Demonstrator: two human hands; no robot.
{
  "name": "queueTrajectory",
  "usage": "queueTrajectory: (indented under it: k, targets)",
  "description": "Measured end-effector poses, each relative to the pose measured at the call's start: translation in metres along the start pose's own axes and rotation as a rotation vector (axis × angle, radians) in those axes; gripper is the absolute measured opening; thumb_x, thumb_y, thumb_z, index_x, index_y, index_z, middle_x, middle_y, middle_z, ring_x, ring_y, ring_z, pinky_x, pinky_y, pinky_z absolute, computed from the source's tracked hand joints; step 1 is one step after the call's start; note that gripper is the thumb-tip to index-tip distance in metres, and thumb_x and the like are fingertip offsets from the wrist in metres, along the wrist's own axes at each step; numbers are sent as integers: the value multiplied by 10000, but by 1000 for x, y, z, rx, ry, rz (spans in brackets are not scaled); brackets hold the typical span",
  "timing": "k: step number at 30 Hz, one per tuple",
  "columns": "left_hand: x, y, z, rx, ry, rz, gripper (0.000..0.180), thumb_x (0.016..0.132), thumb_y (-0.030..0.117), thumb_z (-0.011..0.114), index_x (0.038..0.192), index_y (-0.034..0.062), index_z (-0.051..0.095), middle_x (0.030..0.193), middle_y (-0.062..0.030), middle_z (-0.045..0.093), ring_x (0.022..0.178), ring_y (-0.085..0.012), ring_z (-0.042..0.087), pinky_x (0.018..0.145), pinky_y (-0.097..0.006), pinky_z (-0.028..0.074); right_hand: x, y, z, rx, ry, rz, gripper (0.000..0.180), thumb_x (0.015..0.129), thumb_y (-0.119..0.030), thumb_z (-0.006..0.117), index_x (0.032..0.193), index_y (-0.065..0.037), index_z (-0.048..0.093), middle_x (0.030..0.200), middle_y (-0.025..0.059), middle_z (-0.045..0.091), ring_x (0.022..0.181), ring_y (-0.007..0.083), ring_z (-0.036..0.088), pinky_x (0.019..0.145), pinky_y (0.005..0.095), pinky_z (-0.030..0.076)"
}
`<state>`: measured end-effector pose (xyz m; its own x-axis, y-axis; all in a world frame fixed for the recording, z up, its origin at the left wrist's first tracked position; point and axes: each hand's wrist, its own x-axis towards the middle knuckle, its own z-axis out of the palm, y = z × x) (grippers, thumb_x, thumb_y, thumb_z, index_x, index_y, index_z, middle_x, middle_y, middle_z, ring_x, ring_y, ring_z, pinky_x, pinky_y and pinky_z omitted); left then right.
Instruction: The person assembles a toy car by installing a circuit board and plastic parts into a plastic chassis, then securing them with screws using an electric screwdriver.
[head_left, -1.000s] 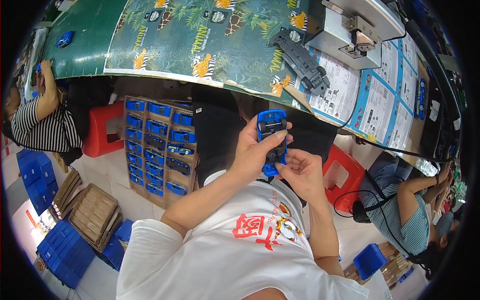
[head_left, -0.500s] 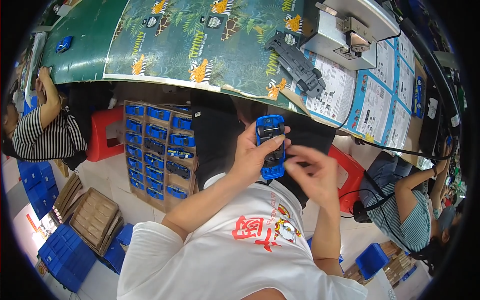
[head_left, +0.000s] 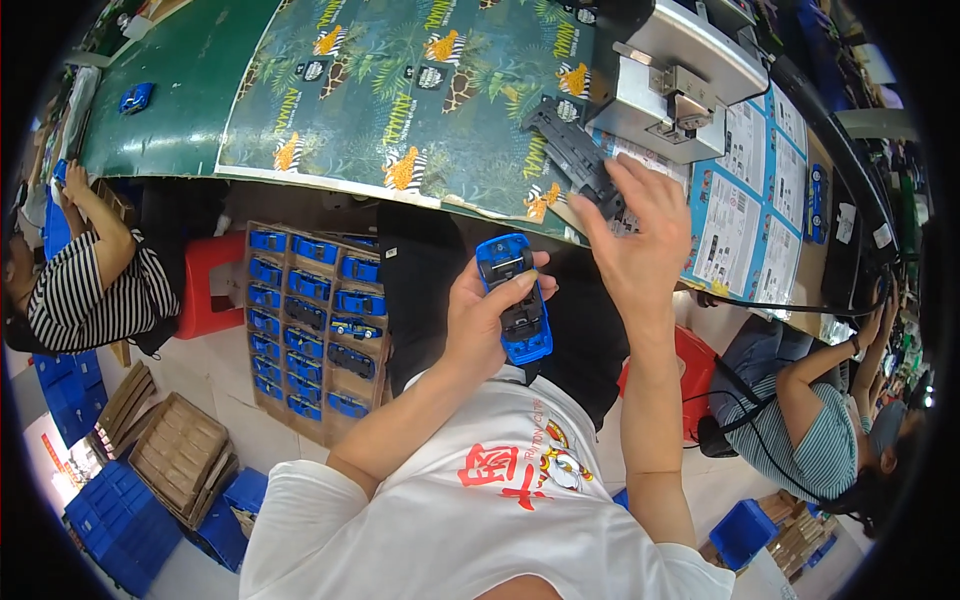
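Over a green bench, left hand clasps one blue toy car; right hand open, touching one black chassis

Hands apart, one raised

Left hand is curled in a grip near the chest; right hand reaches forward, fingers spread open.

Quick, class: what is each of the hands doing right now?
Left hand: closed, holding the blue plastic toy car body.
Right hand: open, fingers spread over the dark grey chassis parts.
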<state>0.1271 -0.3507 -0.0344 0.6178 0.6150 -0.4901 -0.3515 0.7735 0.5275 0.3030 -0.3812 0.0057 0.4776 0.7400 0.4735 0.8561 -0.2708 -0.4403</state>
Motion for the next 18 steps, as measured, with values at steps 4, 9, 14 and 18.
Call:
queueTrajectory:
  k: [4,9,14,18]
  targets:
    - [3,2,-2,-32,37,9,272,895,49,635,1155,27,557,1138,-143,654,947,-217,682,869,-373,563,-3,1,5,40,28,-2,361,688,-143,833,999,1,717,1061,140,692,948,293,619,841,386,478]
    - [5,0,-2,-78,38,20,274,896,43,631,1156,30,548,1131,-136,652,951,-219,682,874,-380,564,-20,-12,-19,226,56,103,337,687,-41,824,992,39,704,1079,155,701,934,277,636,822,362,503]
    - [5,-3,-3,-97,21,40,279,904,49,628,1167,25,536,1121,-131,649,973,-220,675,886,-392,562,-60,-29,-39,325,28,162,386,657,-12,832,1009,54,686,1095,190,694,948,293,631,848,376,499]
    - [4,-10,-6,-126,-23,70,281,972,191,577,1201,32,538,1148,-127,643,1015,-217,661,891,-382,553,-79,-43,-43,347,-4,175,378,628,-28,847,954,67,679,1082,197,697,926,311,629,827,382,505]
